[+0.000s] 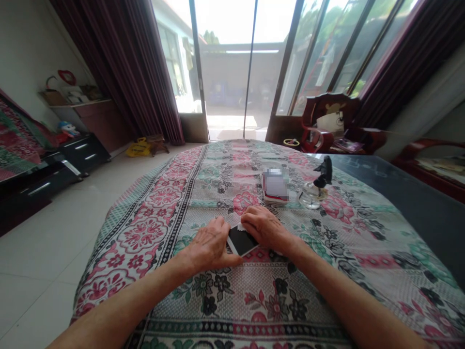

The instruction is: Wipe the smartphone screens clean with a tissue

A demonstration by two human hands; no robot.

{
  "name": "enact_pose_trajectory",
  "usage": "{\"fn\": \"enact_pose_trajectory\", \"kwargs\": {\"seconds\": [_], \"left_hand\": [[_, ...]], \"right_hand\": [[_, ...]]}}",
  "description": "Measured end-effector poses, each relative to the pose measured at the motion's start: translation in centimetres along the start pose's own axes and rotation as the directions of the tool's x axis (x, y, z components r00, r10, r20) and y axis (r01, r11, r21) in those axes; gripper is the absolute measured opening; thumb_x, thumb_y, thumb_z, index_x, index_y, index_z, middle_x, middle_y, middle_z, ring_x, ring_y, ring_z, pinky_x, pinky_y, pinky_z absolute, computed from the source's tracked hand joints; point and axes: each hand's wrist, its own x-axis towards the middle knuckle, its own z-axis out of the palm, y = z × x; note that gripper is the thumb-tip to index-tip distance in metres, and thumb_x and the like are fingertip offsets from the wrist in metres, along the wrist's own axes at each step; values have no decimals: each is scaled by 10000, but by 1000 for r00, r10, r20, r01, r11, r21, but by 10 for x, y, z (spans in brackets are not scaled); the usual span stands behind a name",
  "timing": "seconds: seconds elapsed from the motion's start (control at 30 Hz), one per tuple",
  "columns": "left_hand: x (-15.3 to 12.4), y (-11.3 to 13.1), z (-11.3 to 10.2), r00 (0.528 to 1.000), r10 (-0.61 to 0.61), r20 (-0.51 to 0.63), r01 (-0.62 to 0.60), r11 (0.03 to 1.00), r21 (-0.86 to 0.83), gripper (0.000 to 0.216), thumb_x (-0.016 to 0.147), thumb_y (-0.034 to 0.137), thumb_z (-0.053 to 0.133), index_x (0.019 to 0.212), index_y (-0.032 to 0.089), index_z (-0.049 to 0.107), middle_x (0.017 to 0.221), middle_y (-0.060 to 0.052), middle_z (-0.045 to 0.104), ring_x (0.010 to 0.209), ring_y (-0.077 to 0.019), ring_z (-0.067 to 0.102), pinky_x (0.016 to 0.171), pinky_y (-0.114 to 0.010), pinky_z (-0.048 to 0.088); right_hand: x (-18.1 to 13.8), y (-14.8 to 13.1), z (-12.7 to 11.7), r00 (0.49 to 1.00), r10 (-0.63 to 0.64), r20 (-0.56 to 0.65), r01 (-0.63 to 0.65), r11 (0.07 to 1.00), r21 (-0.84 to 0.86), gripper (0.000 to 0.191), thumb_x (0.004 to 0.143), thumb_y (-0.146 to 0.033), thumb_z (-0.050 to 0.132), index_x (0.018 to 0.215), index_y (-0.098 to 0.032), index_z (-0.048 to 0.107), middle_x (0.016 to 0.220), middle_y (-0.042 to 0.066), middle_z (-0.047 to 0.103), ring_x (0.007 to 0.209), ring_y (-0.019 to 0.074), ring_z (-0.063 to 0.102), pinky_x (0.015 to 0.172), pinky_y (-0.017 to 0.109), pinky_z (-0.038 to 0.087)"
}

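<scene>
Phone [241,241]: lies flat, screen up, at 6 o'clock on the surface, between both hands, tilted so its top end points to about 11 o'clock.
Left fingers [218,228]: curled, clamping the phone's 9 o'clock edge, thumb running under its near edge.
Right fingers [250,218]: bent down over the 1 o'clock corner, gripping the phone there; the tips meet a small white tab [241,226] at the top edge. Whether the tab is pinched or only touched, cannot tell.
Left hand [209,247]: knuckles up, wrist resting on the cloth.
Right hand [267,228]: same posture, just across the phone from the left.
Step in hand: judged as work at the top edge, one hand steadying, the other on the tab.
Next move calls for: a firm hold by the left hand so the phone does not slide on the cloth, and a fine two-finger pinch on the tab, which is small and half hidden.
Look of phone: black glass, dark screen, thin white rim, rounded corners; no marks visible.
Cloth [152,228]: floral, pink and green, covering most of the surface.
At 12 o'clock: a blurred flat pack [275,186], apart from the hands.
At 1 o'clock: a glass dish [309,198] with a black piece [324,173] standing in it.
At 3 o'clock: bare dark surface [407,194].
</scene>
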Motion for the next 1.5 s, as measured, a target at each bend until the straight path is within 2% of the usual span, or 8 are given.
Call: {"fn": "enact_pose_trajectory", "kwargs": {"seconds": [0.17, 0.27, 0.37, 0.5, 0.67, 0.87, 1.2, 1.5], "left_hand": [[11, -12, 6, 992, 99, -76, -103, 993, -60, 590, 602, 557, 712, 1033, 180, 570, 1061, -97, 520, 973, -282, 512, 812, -385, 468], [24, -26, 10, 974, 122, -194, -139, 987, -81, 631, 587, 551, 745, 1082, 194, 586, 1159, -100, 504, 1080, -306, 467, 934, -429, 420], [35, -37, 14, 961, 171, -217, -197, 974, -107, 671, 604, 558, 747, 1148, 198, 589, 1199, -99, 495, 1100, -297, 465, 965, -429, 402], [41, -43, 21, 954, 193, -228, -227, 965, -134, 698, 614, 564, 750, 1203, 231, 578, 1221, -86, 494, 1116, -289, 463, 980, -439, 393], [45, -47, 19, 954, 204, -220, -242, 957, -161, 708, 585, 572, 768, 1185, 242, 587, 1223, -80, 493, 1111, -284, 467, 983, -439, 392], [50, -53, 13, 944, 280, -174, -309, 935, -172, 685, 553, 526, 799, 1132, 227, 591, 1192, -76, 508, 1083, -269, 472, 963, -431, 408], [49, -53, 17, 941, 268, -205, -305, 935, -179, 631, 585, 504, 780, 1121, 225, 599, 1180, -74, 508, 1066, -265, 483, 952, -420, 412], [50, -56, 18, 941, 280, -188, -313, 933, -180, 670, 582, 534, 780, 1149, 238, 581, 1221, -83, 487, 1100, -281, 471, 965, -443, 403]], "right_hand": [[-4, 3, -9, 996, 83, 22, -81, 994, -66, 204, 929, -223, 456, 823, -167, 622, 844, 54, 590, 799, 153, 522, 763, 283, 378], [-8, 8, -11, 987, 160, -27, -163, 977, -136, 196, 927, -226, 459, 826, -172, 617, 840, 57, 586, 802, 167, 518, 761, 296, 379], [-6, 7, -5, 986, 156, -61, -163, 977, -140, 194, 929, -231, 461, 839, -176, 624, 866, 62, 588, 823, 176, 518, 772, 308, 387], [5, -4, 9, 989, 78, -125, -89, 992, -87, 190, 925, -222, 470, 868, -195, 649, 970, 73, 593, 904, 186, 512, 838, 337, 391], [13, -10, 17, 977, 122, -174, -147, 979, -140, 235, 930, -240, 466, 817, -192, 666, 947, 78, 592, 881, 191, 492, 845, 354, 383], [8, -7, 17, 980, 95, -174, -112, 990, -90, 203, 911, -220, 478, 878, -184, 676, 921, 67, 587, 852, 181, 498, 807, 340, 376], [-4, -32, 14, 996, 36, -76, -41, 997, -67, 108, 793, -162, 568, 693, -170, 606, 818, 50, 561, 776, 168, 487, 734, 319, 352], [11, -15, 13, 988, 129, -83, -139, 982, -130, 239, 925, -218, 457, 770, -166, 631, 844, 61, 545, 806, 168, 491, 757, 311, 362]]}}
